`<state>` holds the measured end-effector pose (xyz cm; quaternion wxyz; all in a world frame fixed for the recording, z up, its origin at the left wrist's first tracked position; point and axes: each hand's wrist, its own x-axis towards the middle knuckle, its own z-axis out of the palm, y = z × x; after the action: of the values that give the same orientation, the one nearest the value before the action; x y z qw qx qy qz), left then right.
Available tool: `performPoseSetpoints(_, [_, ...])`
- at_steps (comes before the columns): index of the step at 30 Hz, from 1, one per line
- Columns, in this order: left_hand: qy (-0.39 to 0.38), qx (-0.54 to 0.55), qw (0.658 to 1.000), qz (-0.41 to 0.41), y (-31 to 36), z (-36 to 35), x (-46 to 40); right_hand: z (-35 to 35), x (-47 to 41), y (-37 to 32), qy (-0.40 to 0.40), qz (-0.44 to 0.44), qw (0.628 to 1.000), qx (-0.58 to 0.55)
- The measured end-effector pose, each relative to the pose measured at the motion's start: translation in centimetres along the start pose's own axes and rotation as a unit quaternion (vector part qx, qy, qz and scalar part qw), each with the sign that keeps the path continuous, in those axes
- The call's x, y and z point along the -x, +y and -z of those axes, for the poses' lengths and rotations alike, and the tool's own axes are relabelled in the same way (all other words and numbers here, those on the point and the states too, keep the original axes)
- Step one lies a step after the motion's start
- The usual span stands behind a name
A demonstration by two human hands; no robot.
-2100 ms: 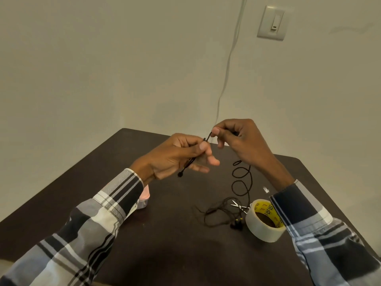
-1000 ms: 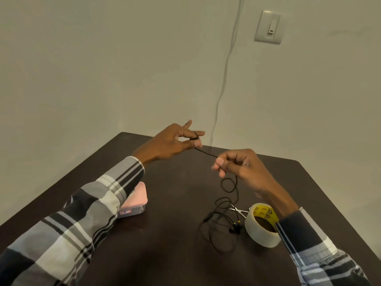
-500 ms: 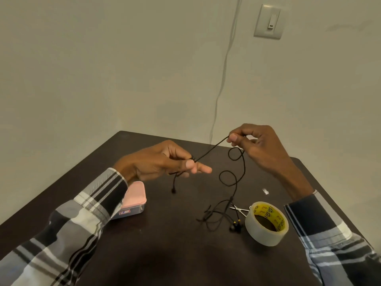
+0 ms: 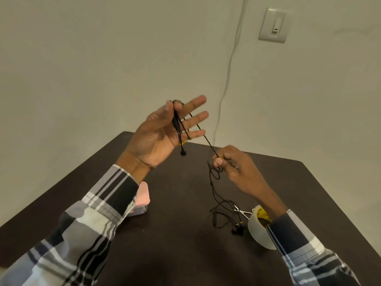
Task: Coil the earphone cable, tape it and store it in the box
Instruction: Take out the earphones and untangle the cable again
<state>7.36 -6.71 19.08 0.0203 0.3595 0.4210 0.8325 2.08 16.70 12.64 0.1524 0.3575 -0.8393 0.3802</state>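
Note:
My left hand (image 4: 162,135) is raised above the dark table, palm toward me, fingers spread, with the black earphone cable (image 4: 206,139) looped around thumb and fingers; the plug end hangs below the palm. A taut length of cable runs down to my right hand (image 4: 233,166), which pinches it between thumb and fingers. Below that hand the cable falls in loose loops to the table, ending in the earbuds (image 4: 237,229). The pink-lidded box (image 4: 142,201) sits on the table, partly hidden behind my left sleeve. A roll of tape (image 4: 258,228) lies under my right wrist.
Small scissors (image 4: 242,211) lie between the loose cable and the tape roll. The dark table (image 4: 185,244) stands in a wall corner; its far edge is just behind my hands. A white wire and a light switch (image 4: 273,25) are on the wall.
My left hand has risen and turned palm-up with fingers spread, cable now wrapped around it. My right hand has dropped lower, drawing the cable taut.

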Motion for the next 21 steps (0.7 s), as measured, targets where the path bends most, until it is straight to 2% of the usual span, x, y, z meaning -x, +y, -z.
performPoseSetpoints(3, [0.092,-0.002,0.995,-0.035,0.2,0.6,-1.1,-0.9,0.9,-0.4,-0.005,0.015,1.0,0.0])
performPoseSetpoints(10, [0.192,-0.046,0.978,-0.06,-0.2,2.0,-2.1,-1.9,2.5,-1.8,-0.028,0.035,0.999,0.022])
performPoseSetpoints(13, [0.233,-0.135,0.962,-0.05,-1.0,1.7,-2.2,-2.2,3.2,-2.5,-0.06,0.05,0.995,0.061])
performPoseSetpoints(15, [0.224,-0.238,0.944,-0.047,-2.1,2.0,-1.8,-2.1,3.3,-3.0,-0.069,0.062,0.993,0.078])
performPoseSetpoints(18, [0.141,-0.431,0.891,0.026,-3.4,3.0,-1.0,-1.2,2.9,-3.5,-0.042,0.07,0.994,0.066])
performPoseSetpoints(19, [0.108,-0.467,0.876,0.055,-3.6,3.3,-0.7,-0.8,2.7,-3.6,-0.028,0.073,0.995,0.06])
performPoseSetpoints(21, [0.048,-0.487,0.867,0.091,-3.8,3.4,0.1,0.2,2.4,-4.1,-0.007,0.07,0.996,0.06])
